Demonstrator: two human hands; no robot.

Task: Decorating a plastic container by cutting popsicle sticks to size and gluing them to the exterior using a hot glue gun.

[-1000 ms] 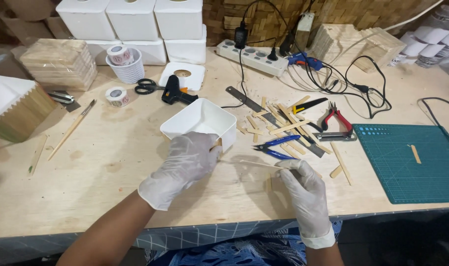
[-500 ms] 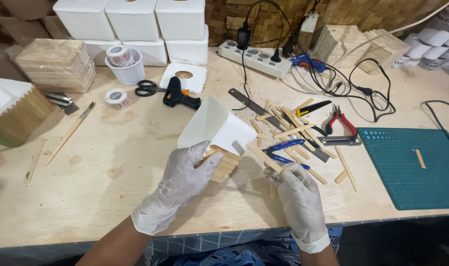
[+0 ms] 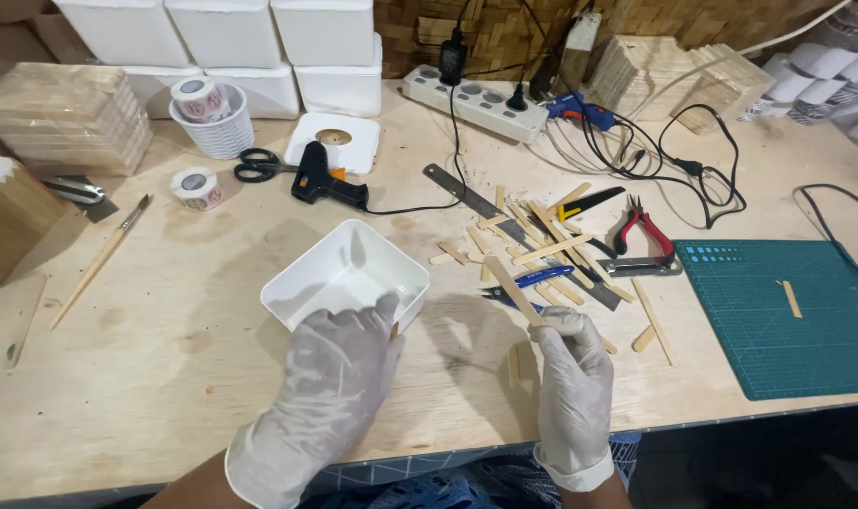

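Your left hand (image 3: 339, 377) grips the near rim of the white plastic tub (image 3: 346, 276) — thumb hooked inside, fingers wrapped over the outer wall; tub sits upright on the wooden table (image 3: 146, 377). Your right hand (image 3: 572, 372) pinches a flat wooden stick (image 3: 514, 292) by its lower end, stick angled up and away toward the tub. Just beyond that grip — blue-handled cutters (image 3: 528, 279) and a scatter of loose sticks (image 3: 542, 247).

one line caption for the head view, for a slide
Gloved left hand grips a white square container while the right hand holds a wooden stick.
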